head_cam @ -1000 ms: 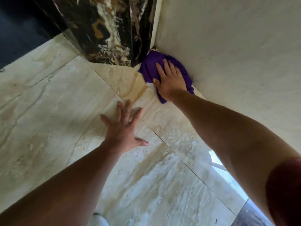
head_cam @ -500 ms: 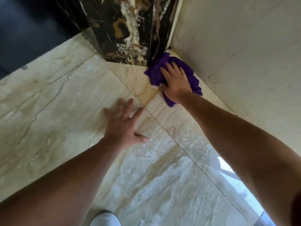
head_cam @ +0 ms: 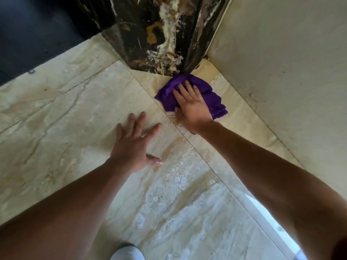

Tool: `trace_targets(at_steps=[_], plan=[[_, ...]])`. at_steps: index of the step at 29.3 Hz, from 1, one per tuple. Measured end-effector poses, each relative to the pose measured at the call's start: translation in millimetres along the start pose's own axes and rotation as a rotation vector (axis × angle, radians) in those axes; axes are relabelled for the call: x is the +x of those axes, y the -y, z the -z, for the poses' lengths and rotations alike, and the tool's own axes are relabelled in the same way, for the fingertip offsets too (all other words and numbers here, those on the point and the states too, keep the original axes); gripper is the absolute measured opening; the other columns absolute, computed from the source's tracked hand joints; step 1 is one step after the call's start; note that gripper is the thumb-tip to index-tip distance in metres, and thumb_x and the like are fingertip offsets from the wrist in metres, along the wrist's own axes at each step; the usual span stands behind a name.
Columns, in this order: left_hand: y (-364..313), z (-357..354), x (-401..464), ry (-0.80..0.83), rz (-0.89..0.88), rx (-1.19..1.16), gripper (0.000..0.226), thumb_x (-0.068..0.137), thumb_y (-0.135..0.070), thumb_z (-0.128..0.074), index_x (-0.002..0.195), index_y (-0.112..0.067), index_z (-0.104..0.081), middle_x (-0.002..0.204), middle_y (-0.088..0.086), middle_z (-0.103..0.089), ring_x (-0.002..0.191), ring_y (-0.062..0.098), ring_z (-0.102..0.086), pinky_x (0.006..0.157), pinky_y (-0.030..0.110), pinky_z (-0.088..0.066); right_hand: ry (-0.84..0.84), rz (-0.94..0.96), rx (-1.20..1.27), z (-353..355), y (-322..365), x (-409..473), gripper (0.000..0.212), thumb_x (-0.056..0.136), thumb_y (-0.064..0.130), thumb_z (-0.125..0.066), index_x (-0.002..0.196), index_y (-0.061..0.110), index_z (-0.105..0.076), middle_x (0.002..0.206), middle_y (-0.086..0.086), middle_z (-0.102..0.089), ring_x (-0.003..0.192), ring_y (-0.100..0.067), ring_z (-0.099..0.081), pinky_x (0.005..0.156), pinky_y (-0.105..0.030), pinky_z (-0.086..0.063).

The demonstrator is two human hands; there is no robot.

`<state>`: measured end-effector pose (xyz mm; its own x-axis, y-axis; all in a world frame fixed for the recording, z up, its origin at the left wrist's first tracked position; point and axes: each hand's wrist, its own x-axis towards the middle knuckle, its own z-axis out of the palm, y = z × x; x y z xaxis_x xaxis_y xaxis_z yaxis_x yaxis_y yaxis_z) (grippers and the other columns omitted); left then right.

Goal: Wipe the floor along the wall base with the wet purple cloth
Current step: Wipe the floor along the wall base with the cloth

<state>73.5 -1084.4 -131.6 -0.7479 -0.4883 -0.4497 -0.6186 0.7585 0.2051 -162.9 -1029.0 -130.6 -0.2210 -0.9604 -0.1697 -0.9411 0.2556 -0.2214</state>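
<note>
The purple cloth [head_cam: 210, 94] lies bunched on the beige marble floor [head_cam: 65, 109], its far tip touching the foot of the black marble pillar [head_cam: 159, 34]. My right hand [head_cam: 191, 106] presses flat on top of the cloth, fingers spread toward the pillar. My left hand [head_cam: 133, 145] rests palm down on the floor to the left, fingers apart, holding nothing. A strip of bare floor separates the cloth from the cream wall [head_cam: 281, 62].
Water droplets and wet streaks [head_cam: 174, 177] cover the tiles near me. A dark floor area [head_cam: 33, 34] lies at the upper left. A white rounded object [head_cam: 127, 252] shows at the bottom edge. A bright reflection [head_cam: 266, 212] lies under my right forearm.
My right hand has slid the cloth out of the wall corner, leftward and toward me along the pillar's foot. My left hand has stayed planted on the floor.
</note>
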Motion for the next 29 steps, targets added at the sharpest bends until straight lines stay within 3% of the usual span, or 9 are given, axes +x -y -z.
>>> trace_targets(at_steps=[8, 11, 15, 22, 29], plan=[[-3.5, -1.1, -0.6, -0.033, 0.028, 0.016, 0.122, 0.061, -0.085, -0.063, 0.157, -0.044, -0.001, 0.166, 0.009, 0.023, 0.153, 0.037, 0.019, 0.113, 0.075, -0.01, 0.093, 0.213, -0.046, -6.4, 92.3, 109.4, 0.064, 0.101, 0.03, -0.046, 0.16, 0.024, -0.022, 0.17, -0.004, -0.011, 0.157, -0.024, -0.005, 0.126, -0.04, 0.0], [-1.3, -4.1, 1.5, -0.037, 0.035, 0.056, 0.123, 0.06, -0.088, -0.059, 0.155, -0.046, 0.007, 0.167, 0.01, 0.02, 0.152, 0.036, 0.021, 0.113, 0.077, -0.007, 0.109, 0.231, -0.059, -6.8, 106.3, 121.6, 0.063, 0.102, 0.033, -0.044, 0.16, 0.027, -0.021, 0.171, -0.002, -0.009, 0.157, -0.022, -0.004, 0.126, -0.038, -0.001], [-1.5, -3.8, 2.4, -0.032, 0.041, 0.057, 0.123, 0.061, -0.088, -0.059, 0.152, -0.049, 0.014, 0.164, 0.007, 0.03, 0.15, 0.035, 0.026, 0.11, 0.079, -0.005, 0.128, 0.28, -0.087, 4.5, 74.4, 101.0, 0.058, 0.105, 0.035, -0.041, 0.16, 0.032, -0.021, 0.17, 0.002, -0.011, 0.157, -0.02, -0.006, 0.126, -0.037, -0.005], [-0.5, -0.6, 0.2, -0.019, 0.034, 0.026, 0.123, 0.059, -0.086, -0.063, 0.153, -0.051, 0.009, 0.164, 0.004, 0.031, 0.151, 0.033, 0.026, 0.11, 0.078, -0.006, 0.058, 0.242, -0.097, 14.0, -3.8, 45.2, 0.052, 0.106, 0.033, -0.04, 0.157, 0.032, -0.03, 0.168, 0.004, -0.021, 0.156, -0.019, -0.016, 0.125, -0.041, -0.019], [2.2, -0.1, 2.2, 0.031, 0.038, 0.025, 0.125, 0.059, -0.087, -0.062, 0.152, -0.052, 0.013, 0.16, 0.002, 0.039, 0.148, 0.034, 0.034, 0.109, 0.08, -0.003, -0.078, 0.114, -0.123, 12.2, -65.4, 3.3, 0.049, 0.103, 0.03, -0.044, 0.152, 0.026, -0.043, 0.161, -0.005, -0.039, 0.148, -0.031, -0.034, 0.124, -0.048, -0.023]])
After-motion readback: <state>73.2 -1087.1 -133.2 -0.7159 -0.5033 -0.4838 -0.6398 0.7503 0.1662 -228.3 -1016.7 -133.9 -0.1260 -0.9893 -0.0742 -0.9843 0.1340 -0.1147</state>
